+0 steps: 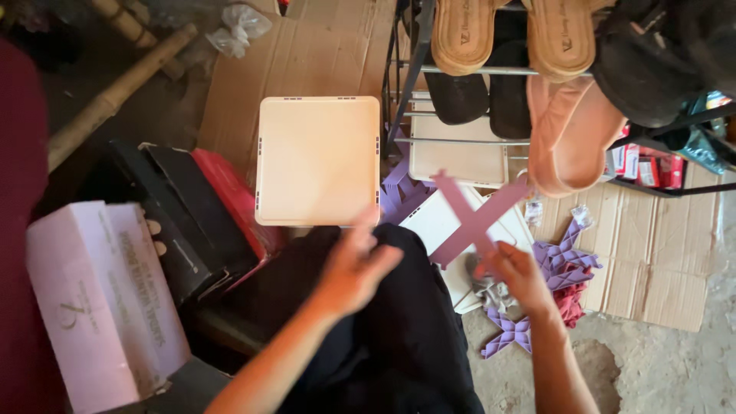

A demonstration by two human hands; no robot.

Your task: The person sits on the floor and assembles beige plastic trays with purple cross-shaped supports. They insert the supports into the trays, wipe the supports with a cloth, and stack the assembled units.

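Observation:
My right hand [515, 272] grips a purple X-shaped plastic piece [474, 218] by its lower end and holds it up above the floor. My left hand [354, 264] is blurred, with its fingers apart and nothing in it, just below the near edge of a cream square plastic panel [318, 159] that lies flat. More purple cross-shaped pieces [566, 264] lie on the floor to the right of my right hand. Further cream panels [452, 157] lie behind the held piece.
A metal shoe rack [475, 70] with sandals and dark shoes stands at the top right. Flattened cardboard [652, 253] covers the floor on the right. A pink box [103, 299], black boxes [172, 215] and a red box [230, 195] sit at the left. Bamboo poles [115, 92] lie at the top left.

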